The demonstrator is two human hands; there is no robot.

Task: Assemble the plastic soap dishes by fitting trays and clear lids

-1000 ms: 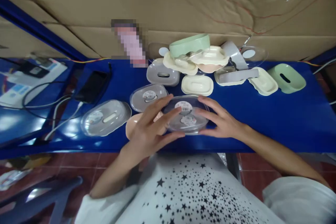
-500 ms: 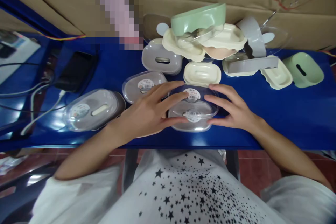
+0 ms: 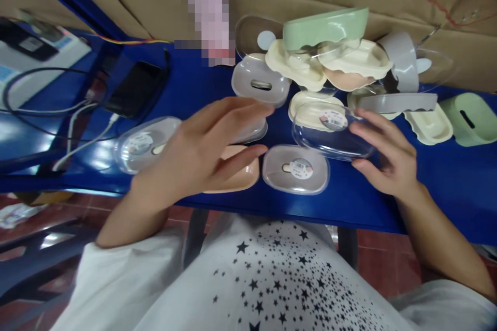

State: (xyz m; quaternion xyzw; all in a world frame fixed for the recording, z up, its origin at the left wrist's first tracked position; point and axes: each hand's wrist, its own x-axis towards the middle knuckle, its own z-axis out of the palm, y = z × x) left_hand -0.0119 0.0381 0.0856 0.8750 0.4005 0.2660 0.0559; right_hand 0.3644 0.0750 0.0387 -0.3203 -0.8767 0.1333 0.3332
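My right hand [image 3: 388,155] grips the right end of a clear lid [image 3: 330,137] with a round label, tilted over a cream tray [image 3: 306,108]. Below the lid, a grey box [image 3: 277,170] under a clear cover with a label lies near the table's front edge. My left hand [image 3: 202,150] is held with its fingers apart and nothing between them, above a peach box [image 3: 243,173] and another clear-covered piece [image 3: 252,132], both partly hidden by it. Left of that hand sits a further covered grey box [image 3: 149,139].
Behind are a grey slotted box [image 3: 260,83] and a pile with a green piece [image 3: 326,28] and cream trays. A green slotted box [image 3: 471,119] stands at the right. A phone [image 3: 135,88] with a white cable and a power strip [image 3: 46,57] are at the left.
My right hand has moved right with the clear lid, off the covered grey box. My left hand has let go and drawn away to the left. The view has shifted a little.
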